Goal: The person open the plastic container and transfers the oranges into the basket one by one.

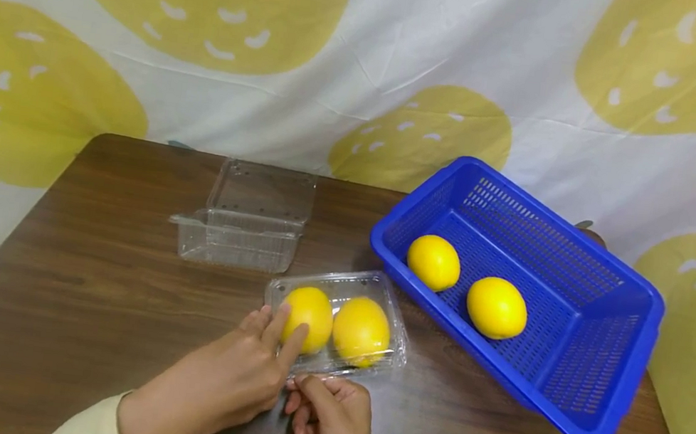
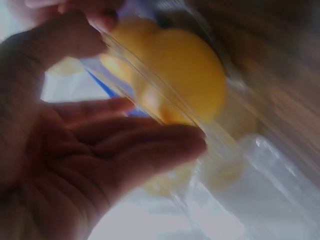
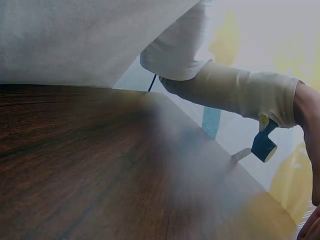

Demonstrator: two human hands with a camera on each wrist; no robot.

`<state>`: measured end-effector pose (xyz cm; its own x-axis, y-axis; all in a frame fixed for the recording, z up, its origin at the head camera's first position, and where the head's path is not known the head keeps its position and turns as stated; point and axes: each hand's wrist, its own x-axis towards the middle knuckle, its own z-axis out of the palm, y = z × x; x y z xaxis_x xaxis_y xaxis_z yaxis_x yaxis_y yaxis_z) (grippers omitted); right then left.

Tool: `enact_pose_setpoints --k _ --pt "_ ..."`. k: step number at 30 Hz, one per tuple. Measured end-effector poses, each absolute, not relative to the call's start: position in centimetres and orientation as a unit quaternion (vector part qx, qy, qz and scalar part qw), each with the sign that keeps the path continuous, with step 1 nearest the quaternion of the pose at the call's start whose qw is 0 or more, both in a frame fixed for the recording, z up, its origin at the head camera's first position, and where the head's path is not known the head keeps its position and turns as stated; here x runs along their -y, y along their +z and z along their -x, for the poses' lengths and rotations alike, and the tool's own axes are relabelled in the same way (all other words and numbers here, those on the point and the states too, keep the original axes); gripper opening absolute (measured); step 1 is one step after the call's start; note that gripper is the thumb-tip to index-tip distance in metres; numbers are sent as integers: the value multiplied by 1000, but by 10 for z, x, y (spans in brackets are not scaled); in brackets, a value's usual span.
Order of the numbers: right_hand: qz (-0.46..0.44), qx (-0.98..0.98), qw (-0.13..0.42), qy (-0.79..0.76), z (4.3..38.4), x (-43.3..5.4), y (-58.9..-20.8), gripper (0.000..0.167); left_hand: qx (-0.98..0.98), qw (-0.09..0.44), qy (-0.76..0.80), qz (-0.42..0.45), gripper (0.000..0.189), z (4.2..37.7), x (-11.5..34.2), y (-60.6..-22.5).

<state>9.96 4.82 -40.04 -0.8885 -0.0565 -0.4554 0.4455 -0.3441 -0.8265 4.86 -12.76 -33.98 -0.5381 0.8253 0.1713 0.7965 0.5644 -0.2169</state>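
A clear plastic clamshell box (image 1: 400, 323) holds two yellow lemons (image 1: 362, 332) side by side, its lid lying over them. My left hand (image 1: 227, 368) reaches over the box from the front left, with extended fingers on the lid above the left lemon. In the left wrist view, blurred, the left fingers (image 2: 165, 147) stretch along the clear plastic. At the box's front edge, my right hand (image 1: 335, 412) pinches the rim between thumb and forefinger, its other fingers curled below. The right wrist view shows mainly the tabletop and the left sleeve (image 3: 230, 90).
A blue plastic basket (image 1: 589, 359) stands right of the box, close to its corner, with two lemons (image 1: 496, 308) inside. Behind and to the left sits another clear clamshell box (image 1: 238, 244), lid raised. A lemon-print cloth (image 1: 405, 52) hangs behind the wooden table (image 1: 77, 272).
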Motion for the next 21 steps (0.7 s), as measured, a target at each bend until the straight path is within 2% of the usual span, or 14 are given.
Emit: enact_pose_setpoints --k 5,11,16,21 --pt "-177 -549 157 -802 -100 -47 -401 36 887 130 74 437 72 -58 117 -343" --pt "-171 -541 152 -809 -99 -47 -402 28 902 98 67 414 75 -63 108 -342" --pt "-169 -551 159 -802 -99 -49 -402 33 901 124 39 413 58 -56 113 -333" --pt "-168 -556 168 -796 -100 -52 -403 22 902 116 -99 404 45 -42 129 -320"
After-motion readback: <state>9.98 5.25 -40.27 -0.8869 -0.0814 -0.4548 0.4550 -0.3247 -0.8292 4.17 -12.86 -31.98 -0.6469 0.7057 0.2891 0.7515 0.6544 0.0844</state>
